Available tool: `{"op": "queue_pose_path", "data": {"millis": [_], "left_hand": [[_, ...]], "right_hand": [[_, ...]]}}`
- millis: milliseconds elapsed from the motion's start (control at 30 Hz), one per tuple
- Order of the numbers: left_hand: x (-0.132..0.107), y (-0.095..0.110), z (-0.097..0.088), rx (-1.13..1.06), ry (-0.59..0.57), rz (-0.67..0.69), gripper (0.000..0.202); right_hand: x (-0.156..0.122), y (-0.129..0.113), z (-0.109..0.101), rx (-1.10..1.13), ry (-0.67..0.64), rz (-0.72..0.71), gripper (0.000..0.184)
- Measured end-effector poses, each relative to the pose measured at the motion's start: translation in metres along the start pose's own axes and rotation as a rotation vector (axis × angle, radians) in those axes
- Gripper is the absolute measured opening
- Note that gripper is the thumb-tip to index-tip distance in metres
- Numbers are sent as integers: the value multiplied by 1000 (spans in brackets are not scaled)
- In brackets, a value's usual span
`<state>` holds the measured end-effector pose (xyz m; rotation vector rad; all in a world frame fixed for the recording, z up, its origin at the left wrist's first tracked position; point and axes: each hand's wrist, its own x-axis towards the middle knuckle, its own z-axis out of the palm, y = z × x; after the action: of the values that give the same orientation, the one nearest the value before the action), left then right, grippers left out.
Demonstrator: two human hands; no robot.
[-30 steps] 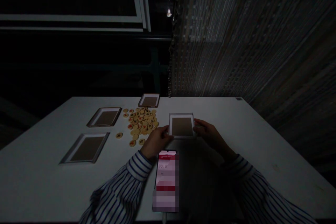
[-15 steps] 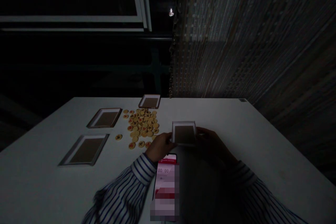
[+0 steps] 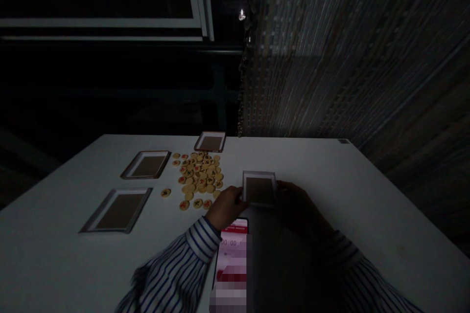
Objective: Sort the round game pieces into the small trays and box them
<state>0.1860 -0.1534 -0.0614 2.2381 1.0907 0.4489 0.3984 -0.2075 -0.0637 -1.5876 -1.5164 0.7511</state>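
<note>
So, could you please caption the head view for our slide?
Left hand and right hand hold a shallow box beside round pieces on a white table.

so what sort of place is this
Probably a dim room indoors, though whether a home or a café I can't tell. A string curtain hangs beyond the white table, and a pale frame, likely a window's, stands at left.
</note>
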Motion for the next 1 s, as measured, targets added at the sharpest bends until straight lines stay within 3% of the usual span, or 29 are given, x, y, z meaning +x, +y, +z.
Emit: {"op": "queue_pose_path", "data": {"millis": [167, 300, 467, 600, 733, 1000], "left_hand": [[-3, 0, -4, -19, 35, -2, 33], [-14, -8, -18, -81, 164, -47, 44], [-34, -30, -44, -29, 393, -94, 40], [-47, -46, -56, 27, 466, -104, 32], [-58, -56, -54, 113, 504, -81, 29], [-69, -78, -36, 354, 507, 50, 28]], "right_hand": [[0, 12, 2, -17, 33, 13, 33], [-2, 15, -1, -123, 108, -71, 34], [-3, 1, -3, -320, 80, -239, 26], [0, -13, 2, -499, 27, -331, 23], [7, -27, 14, -674, -104, -400, 23], [21, -47, 52, -709, -278, -589, 24]]}}
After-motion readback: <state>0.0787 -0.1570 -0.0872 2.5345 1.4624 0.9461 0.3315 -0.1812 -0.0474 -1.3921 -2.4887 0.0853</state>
